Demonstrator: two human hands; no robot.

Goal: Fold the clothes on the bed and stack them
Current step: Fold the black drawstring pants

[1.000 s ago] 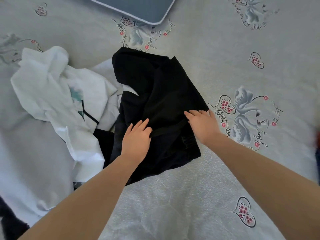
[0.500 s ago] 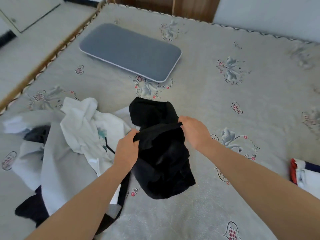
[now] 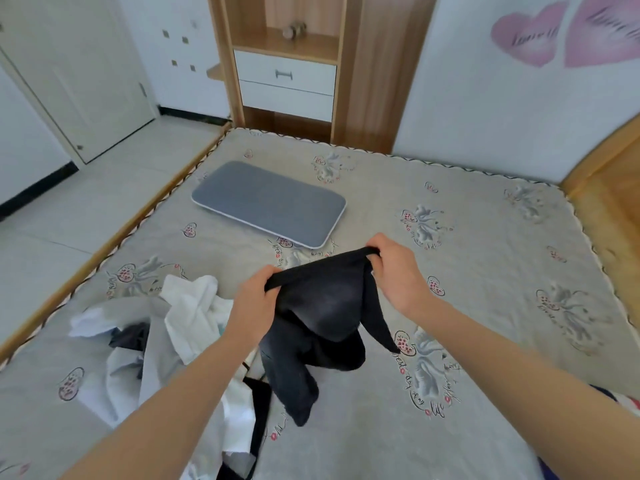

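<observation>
A black garment (image 3: 318,317) hangs in the air over the bed (image 3: 485,271), its lower end trailing down to the sheet. My left hand (image 3: 254,301) grips its top edge at the left. My right hand (image 3: 394,271) grips the same edge at the right, so the edge is stretched between them. To the left lies a loose pile of white, grey and dark clothes (image 3: 156,341), unfolded.
A flat grey pillow (image 3: 268,202) lies further up the bed. A striped red, white and blue item (image 3: 620,400) shows at the right edge. A wooden cabinet with white drawers (image 3: 287,77) stands beyond the bed, and the tiled floor (image 3: 86,202) runs along the left.
Both hands went from resting on the flat black garment to gripping its edge and lifting it off the bed. The view has tilted up to show the room.
</observation>
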